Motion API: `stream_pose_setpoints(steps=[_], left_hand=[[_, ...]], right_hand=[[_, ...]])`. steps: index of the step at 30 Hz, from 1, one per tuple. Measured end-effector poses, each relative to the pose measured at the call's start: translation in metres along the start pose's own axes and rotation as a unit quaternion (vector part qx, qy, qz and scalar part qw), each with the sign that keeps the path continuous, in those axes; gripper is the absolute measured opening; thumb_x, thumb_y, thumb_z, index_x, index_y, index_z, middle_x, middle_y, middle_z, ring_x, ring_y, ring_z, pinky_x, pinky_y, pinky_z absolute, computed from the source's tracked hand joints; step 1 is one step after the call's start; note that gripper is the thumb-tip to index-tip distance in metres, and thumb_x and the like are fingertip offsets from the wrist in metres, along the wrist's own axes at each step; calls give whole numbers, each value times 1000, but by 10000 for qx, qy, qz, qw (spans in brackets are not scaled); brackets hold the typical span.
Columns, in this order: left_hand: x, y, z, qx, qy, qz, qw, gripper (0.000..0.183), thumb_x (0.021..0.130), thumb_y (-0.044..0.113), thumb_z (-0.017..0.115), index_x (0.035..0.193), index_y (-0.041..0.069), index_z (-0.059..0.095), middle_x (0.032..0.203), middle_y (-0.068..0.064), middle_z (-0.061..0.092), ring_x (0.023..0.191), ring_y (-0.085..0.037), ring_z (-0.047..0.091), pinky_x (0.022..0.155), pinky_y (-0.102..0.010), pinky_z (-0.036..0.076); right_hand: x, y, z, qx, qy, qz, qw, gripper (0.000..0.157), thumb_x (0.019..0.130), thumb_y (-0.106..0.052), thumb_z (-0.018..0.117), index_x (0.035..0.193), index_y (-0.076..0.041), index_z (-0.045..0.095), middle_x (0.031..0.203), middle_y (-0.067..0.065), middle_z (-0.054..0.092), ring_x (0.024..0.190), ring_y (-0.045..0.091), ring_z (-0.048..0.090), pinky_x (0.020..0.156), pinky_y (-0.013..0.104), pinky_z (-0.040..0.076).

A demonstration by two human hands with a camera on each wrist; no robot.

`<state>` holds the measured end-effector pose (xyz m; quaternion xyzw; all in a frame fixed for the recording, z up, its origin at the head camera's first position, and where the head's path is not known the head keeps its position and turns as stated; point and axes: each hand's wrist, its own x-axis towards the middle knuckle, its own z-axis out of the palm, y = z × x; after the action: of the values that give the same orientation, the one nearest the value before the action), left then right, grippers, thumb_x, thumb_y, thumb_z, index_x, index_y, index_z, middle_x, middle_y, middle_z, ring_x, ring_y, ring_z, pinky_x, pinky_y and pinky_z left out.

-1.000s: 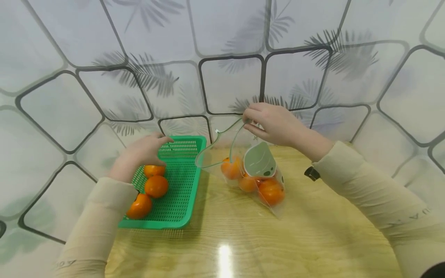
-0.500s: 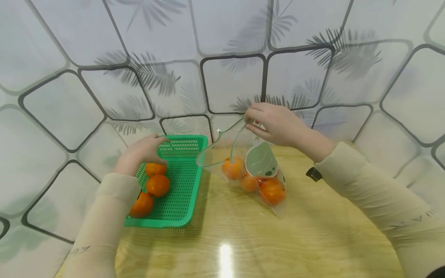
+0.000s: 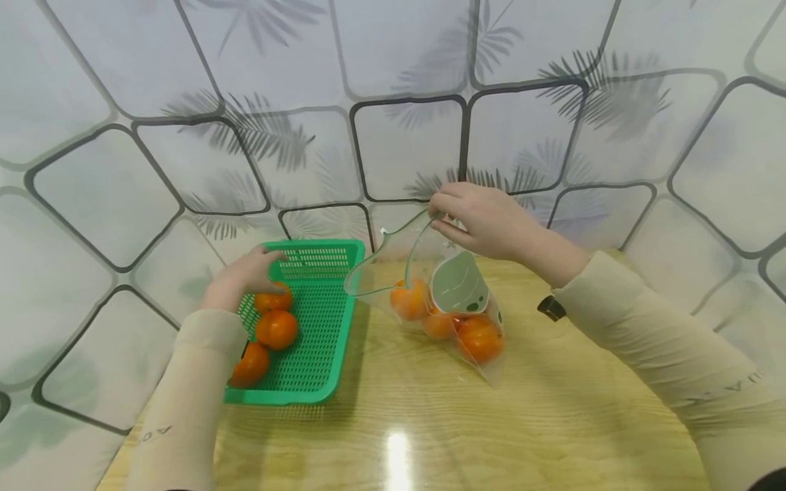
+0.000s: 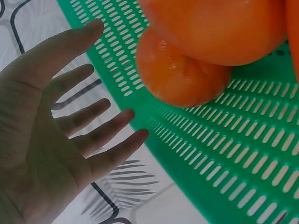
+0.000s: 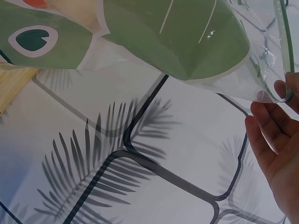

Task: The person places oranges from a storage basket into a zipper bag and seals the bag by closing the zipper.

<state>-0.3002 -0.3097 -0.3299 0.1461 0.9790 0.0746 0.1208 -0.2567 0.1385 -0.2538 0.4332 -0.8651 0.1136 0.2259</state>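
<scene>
My left hand (image 3: 244,276) hovers with spread, loosely bent fingers at the far left of a green plastic basket (image 3: 342,341), right by a glossy orange fruit (image 3: 274,298). Two more such fruits, one in the middle (image 3: 277,330) and one nearer me (image 3: 252,366), lie along the same side. In the left wrist view, nothing is between the thumb and fingers of that hand (image 4: 60,116). My right hand (image 3: 482,217) pinches the green-edged rim of a clear plastic bag (image 3: 459,281) with a green print, keeping its mouth raised toward the basket. Several orange fruits (image 3: 480,339) sit inside.
A light wooden table (image 3: 430,436) carries the basket and the bag. Behind it rises a pale curtain-like backdrop (image 3: 408,150) with dark outlines and leaf prints, close to both hands. A small black object (image 3: 550,308) shows at the right sleeve.
My left hand has drawn back slightly to the left, uncovering more of the far fruit. My right hand keeps its hold on the bag's rim, and the fruits stay in place.
</scene>
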Motion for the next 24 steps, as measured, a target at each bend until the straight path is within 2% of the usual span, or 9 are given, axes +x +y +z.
stream_pose_setpoints(steps=[6,17,24], left_hand=[[2,-5,7,-80,-130,-109,9998,77,91,25,81,154,-1,47,157,-43,34,138,-62,46,109,-74,44],[9,-14,18,-117,-601,-428,9972,83,90,34,79,157,-1,42,161,-43,31,150,-61,29,117,-79,30],[15,-15,27,-332,-718,-467,9958,82,89,26,80,156,-2,43,161,-45,28,150,-63,26,117,-77,33]], right_hand=[[0,1,0,-39,33,-34,10000,10,103,-18,68,106,-9,69,102,9,71,88,25,67,76,44,59],[-1,2,-1,-48,20,-63,10000,10,103,-19,68,106,-10,69,101,8,70,86,24,66,74,43,58],[-3,3,1,-67,7,-46,10000,8,103,-19,68,105,-11,69,101,7,70,86,23,66,74,42,59]])
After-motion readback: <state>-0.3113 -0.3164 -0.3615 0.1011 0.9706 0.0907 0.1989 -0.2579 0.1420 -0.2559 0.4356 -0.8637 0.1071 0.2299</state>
